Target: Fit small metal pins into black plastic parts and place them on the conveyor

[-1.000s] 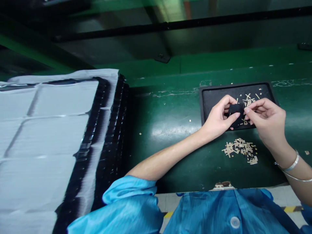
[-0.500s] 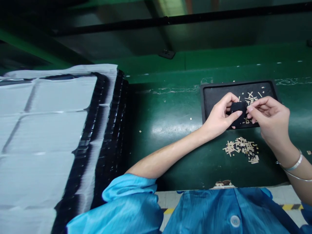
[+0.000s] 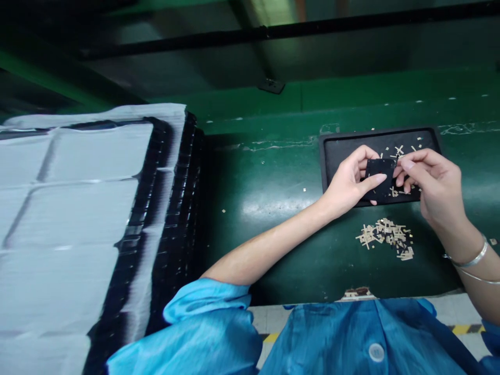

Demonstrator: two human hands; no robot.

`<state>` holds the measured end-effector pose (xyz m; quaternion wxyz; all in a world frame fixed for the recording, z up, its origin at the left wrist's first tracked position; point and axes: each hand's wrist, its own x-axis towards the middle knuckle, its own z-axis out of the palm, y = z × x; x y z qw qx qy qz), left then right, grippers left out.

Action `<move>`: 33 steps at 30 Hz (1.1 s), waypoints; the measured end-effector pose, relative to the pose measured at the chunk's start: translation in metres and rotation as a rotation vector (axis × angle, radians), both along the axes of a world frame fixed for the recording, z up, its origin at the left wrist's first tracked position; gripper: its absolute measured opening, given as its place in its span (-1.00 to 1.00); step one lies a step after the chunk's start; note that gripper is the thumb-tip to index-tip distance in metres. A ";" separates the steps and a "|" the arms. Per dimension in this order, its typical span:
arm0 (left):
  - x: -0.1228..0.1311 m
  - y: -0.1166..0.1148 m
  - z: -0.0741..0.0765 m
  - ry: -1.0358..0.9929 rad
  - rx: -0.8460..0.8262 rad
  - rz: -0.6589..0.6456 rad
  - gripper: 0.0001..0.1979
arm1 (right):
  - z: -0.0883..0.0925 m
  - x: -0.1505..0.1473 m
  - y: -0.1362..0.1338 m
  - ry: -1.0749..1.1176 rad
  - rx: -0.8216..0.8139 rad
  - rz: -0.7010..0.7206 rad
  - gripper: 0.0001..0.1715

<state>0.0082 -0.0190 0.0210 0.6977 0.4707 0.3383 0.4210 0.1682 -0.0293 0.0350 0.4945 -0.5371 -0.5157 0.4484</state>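
Observation:
Over the near part of a shallow black tray (image 3: 324, 166), my left hand (image 3: 349, 181) holds a small flat black square piece (image 3: 377, 167), its thumb lying across the front and its fingers behind. At the piece's upper right edge is my right hand (image 3: 439, 179), thumb and forefinger pinched together; whatever is between the fingertips is too small to make out. Inside the tray, partly behind both hands, lie thin pale strips and bits (image 3: 399, 150). Just in front of the tray, a loose heap of similar pale strips and bits (image 3: 386, 233) rests on the green table.
Stacked black trays (image 3: 175, 208) with whitish sheet covers (image 3: 97, 198) fill the left side. The green table (image 3: 273, 245) has a few stray bits and a chipped front edge (image 3: 357, 293). A small dark flat object (image 3: 272, 86) lies at the back.
The right hand's fingertips have moved slightly up along the black piece's right edge. The piece now faces the camera more flatly. The view has shifted slightly.

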 end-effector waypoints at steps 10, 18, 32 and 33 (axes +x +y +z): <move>-0.001 0.001 0.000 -0.021 -0.008 -0.045 -0.52 | -0.001 0.005 0.004 0.055 -0.051 0.089 -0.75; -0.003 0.007 -0.001 -0.078 -0.039 -0.230 -0.48 | 0.003 0.006 0.002 0.182 -0.084 0.186 -0.68; 0.005 -0.008 -0.007 0.288 0.397 0.167 -0.51 | -0.004 0.005 -0.005 -0.092 0.136 0.061 -0.85; 0.005 -0.007 -0.007 0.282 0.404 0.166 -0.51 | -0.004 0.005 -0.005 -0.088 0.132 0.063 -0.85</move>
